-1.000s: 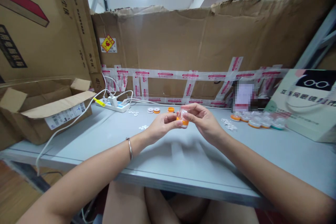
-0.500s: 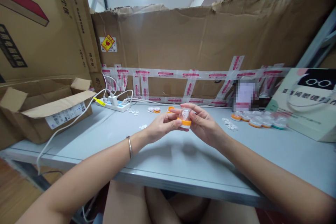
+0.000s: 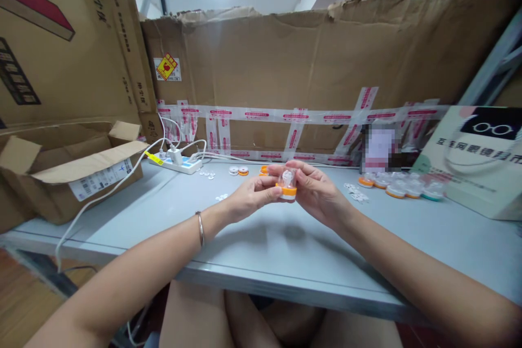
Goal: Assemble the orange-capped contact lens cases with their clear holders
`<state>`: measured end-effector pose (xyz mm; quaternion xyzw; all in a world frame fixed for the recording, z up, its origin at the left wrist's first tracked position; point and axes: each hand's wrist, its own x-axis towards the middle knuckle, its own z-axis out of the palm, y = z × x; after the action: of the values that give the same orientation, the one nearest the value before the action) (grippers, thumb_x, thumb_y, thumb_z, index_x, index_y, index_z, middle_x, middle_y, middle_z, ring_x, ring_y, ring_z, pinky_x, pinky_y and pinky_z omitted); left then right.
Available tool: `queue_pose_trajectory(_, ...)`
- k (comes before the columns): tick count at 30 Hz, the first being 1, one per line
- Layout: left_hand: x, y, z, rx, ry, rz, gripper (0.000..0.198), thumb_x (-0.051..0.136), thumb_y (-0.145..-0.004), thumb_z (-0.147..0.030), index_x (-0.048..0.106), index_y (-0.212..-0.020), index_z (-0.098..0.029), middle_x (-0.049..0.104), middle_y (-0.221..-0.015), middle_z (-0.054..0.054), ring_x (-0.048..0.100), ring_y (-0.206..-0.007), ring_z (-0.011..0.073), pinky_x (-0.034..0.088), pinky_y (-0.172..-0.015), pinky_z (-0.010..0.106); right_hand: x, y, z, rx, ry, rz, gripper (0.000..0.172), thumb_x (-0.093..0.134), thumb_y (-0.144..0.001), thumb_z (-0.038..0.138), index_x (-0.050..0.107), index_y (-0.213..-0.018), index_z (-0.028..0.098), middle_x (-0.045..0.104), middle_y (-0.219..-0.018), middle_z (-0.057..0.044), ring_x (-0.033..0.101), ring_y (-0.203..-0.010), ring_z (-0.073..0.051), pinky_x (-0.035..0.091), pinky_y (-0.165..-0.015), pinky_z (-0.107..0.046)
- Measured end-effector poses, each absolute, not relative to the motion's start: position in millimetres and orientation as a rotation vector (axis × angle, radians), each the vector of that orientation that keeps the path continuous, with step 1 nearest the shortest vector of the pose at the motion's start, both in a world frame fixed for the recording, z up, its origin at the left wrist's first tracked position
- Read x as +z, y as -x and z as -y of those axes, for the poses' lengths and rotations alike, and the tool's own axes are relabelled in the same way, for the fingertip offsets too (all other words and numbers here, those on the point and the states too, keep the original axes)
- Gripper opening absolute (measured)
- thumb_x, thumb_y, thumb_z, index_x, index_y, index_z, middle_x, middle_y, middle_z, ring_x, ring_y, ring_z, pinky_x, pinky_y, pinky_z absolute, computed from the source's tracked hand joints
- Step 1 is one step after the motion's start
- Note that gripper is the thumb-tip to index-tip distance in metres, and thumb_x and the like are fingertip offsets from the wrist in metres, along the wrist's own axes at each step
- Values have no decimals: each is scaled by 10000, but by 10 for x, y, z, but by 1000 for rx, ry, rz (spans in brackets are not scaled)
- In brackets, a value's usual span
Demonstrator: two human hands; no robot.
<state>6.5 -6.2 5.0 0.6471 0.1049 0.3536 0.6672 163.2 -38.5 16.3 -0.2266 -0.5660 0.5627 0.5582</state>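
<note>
Grey table [image 3: 261, 261] underneath, cardboard wall [image 3: 285, 60] behind; clear capsule with orange base [image 3: 287, 185] upright above it, long axis vertical, clamped between left hand [image 3: 250, 198] fingertips [image 3: 274, 191] on its left and right hand [image 3: 320, 196] fingers [image 3: 304, 171] closed round its right, both touching.

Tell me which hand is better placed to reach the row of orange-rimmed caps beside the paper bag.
Right, probably. The right hand sits on the side of the clear orange-based case nearer the row, bare table between; the left hand, also holding the case, would have to cross it.
</note>
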Motion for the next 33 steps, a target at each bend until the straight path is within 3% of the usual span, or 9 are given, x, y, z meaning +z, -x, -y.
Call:
queue_pose_trajectory(5,60,-61,61,833,-1553,-294,254,659,-712,-295,652,-897,-121,636,-874,65,595,-833,156,427,-871,338,173,-1672,378,1242,503,1460,117,579,-770,308,602,-860,238,656,-1024,-45,609,-805,-170,457,-682,-322)
queue_pose_trajectory(14,73,-51,78,856,-1588,-346,263,664,-700,-320,656,-883,-131,643,-867,57,600,-836,160,436,-864,335,63,-1681,305,1053,529,1510,120,581,-780,282,601,-886,230,666,-905,-32,609,-800,-154,464,-700,-304)
queue_pose_trajectory(24,53,-124,115,925,-1587,-512,332,684,-662,-344,650,-883,-99,654,-878,89,607,-841,185,436,-857,355,51,-1634,323,784,738,1432,208,710,-638,286,537,-720,205,574,-741,30,543,-700,-107,431,-658,-253)
queue_pose_trajectory(26,46,-132,105,926,-1567,-518,321,681,-664,-341,648,-870,-96,651,-864,86,607,-824,179,437,-846,352,39,-1622,311,806,762,1416,202,698,-650,316,551,-738,208,577,-752,26,543,-707,-108,428,-660,-252)
queue_pose_trajectory(30,54,-111,41,1029,-1485,-481,254,677,-676,-304,634,-837,-112,646,-831,58,594,-814,153,424,-847,331,12,-1589,284,1016,722,1276,294,625,-714,389,561,-971,263,604,-835,22,560,-794,-111,427,-770,-273)
queue_pose_trajectory(33,59,-79,-7,1160,-1440,-500,244,688,-662,-279,610,-837,-127,644,-866,53,581,-845,148,406,-860,327,8,-1543,294,1182,753,1084,304,657,-684,384,564,-945,260,625,-874,23,579,-822,-106,413,-857,-295)
